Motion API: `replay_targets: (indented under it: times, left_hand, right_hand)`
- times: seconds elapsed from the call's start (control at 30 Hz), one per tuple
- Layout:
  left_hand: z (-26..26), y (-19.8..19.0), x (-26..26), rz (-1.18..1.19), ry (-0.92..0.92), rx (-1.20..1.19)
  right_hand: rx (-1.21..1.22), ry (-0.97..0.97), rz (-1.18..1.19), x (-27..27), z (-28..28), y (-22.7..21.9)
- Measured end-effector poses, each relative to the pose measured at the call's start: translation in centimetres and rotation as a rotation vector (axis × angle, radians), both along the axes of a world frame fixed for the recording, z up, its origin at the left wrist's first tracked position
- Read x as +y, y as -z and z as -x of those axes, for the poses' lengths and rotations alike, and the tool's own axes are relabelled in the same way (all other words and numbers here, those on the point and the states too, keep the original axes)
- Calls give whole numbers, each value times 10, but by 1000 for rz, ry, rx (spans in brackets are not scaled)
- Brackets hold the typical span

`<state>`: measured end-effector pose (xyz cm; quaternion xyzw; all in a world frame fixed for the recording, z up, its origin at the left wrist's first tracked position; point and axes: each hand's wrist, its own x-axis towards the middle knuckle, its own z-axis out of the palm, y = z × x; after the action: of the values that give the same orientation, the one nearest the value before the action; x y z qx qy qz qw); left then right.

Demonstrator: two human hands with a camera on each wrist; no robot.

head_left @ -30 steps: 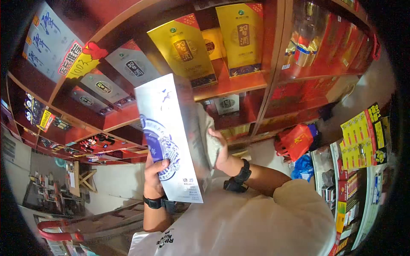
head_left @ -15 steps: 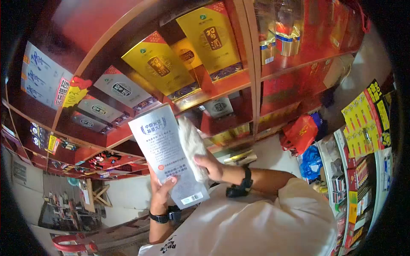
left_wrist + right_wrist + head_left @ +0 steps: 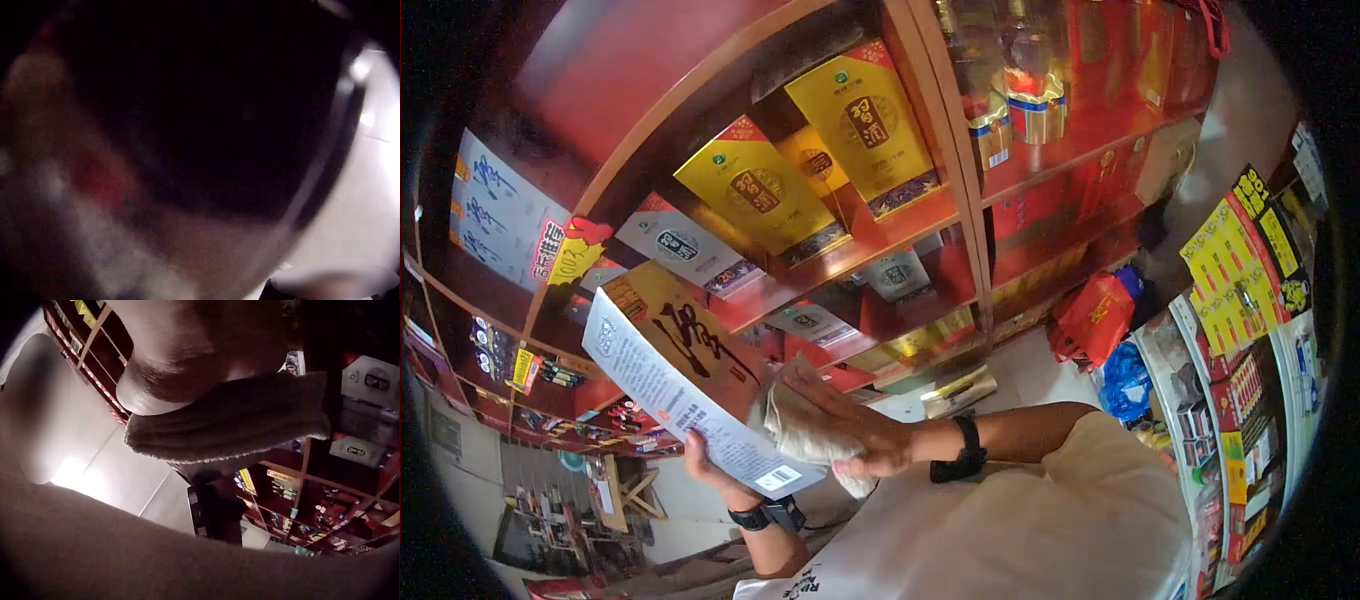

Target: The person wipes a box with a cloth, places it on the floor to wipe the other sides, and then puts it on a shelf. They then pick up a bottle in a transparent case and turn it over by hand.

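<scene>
1. Over there, gold boxes (image 3: 755,190) are sitting in the red-brown shelving (image 3: 962,150).
2. A yellow-and-red price sign (image 3: 578,255) is overlapping some pale boxes (image 3: 495,205).
3. A red bag (image 3: 1097,315) is resting just beside a blue plastic bag (image 3: 1124,380).
4. A yellow poster (image 3: 1235,270) is hanging near smaller packaged goods (image 3: 1197,425).

- My left hand (image 3: 715,470) grips, thumb pointing up, other fingers mostly hidden.
- My left forearm (image 3: 776,548) slants up from below.
- My right hand (image 3: 878,440) grips too, back showing, near the left hand.
- My right forearm (image 3: 1025,430) reaches across nearly level.
</scene>
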<state>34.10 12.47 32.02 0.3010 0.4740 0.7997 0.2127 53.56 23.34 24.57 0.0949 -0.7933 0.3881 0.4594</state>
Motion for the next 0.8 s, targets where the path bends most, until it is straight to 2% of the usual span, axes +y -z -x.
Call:
replay_targets:
  times: [0.07,0.1,0.13,0.17,0.23,0.27,0.3,0.37,0.4,0.43,0.47,0.53,0.57,0.6,0.63,0.67,0.73,0.77,0.8]
  left_hand:
    - [-3,0,5,-52,-103,66]
    - [-2,6,1,-13,18,-58]
    - [2,15,-10,29,142,-182]
    - [12,34,-18,72,167,-162]
    - [8,49,-16,143,183,-91]
    - [-11,48,-16,171,170,-43]
    - [-32,32,-14,147,328,-8]
    - [-23,39,-10,179,408,54]
    - [-20,42,-13,216,471,115]
    - [-34,45,-16,253,293,137]
    - [-51,35,-4,134,389,352]
    - [-91,7,13,72,209,437]
    - [-87,7,13,71,200,445]
    - [-83,8,13,42,308,326]
    - [-79,7,14,12,418,205]
    - [-74,2,14,5,420,211]
    - [-66,-5,8,181,547,592]
    - [-71,-6,5,298,486,528]
    - [-72,-4,6,291,482,527]
  right_hand:
    - [80,-279,352,7,3,0]
    - [175,-553,729,4,7,-4]
    - [183,-527,729,8,16,7]
    - [153,-601,1066,17,28,27]
    - [174,-735,1436,28,16,28]
    - [225,-702,1561,30,13,26]
    - [285,-586,1651,31,8,21]
    - [379,-258,1716,34,4,5]
    - [438,-428,1694,41,-1,-3]
    - [461,-441,1628,48,0,-5]
    - [486,-454,1562,54,0,-8]
    - [474,-489,1511,58,-1,-10]
    - [435,-510,1524,56,-2,-10]
    - [388,-597,1522,51,1,-7]
    - [425,-564,1537,42,5,-9]
    - [461,-530,1550,32,10,-12]
    - [485,-530,1544,20,10,-10]
    - [446,-615,1420,17,3,-9]
    - [449,-590,1329,17,7,-8]
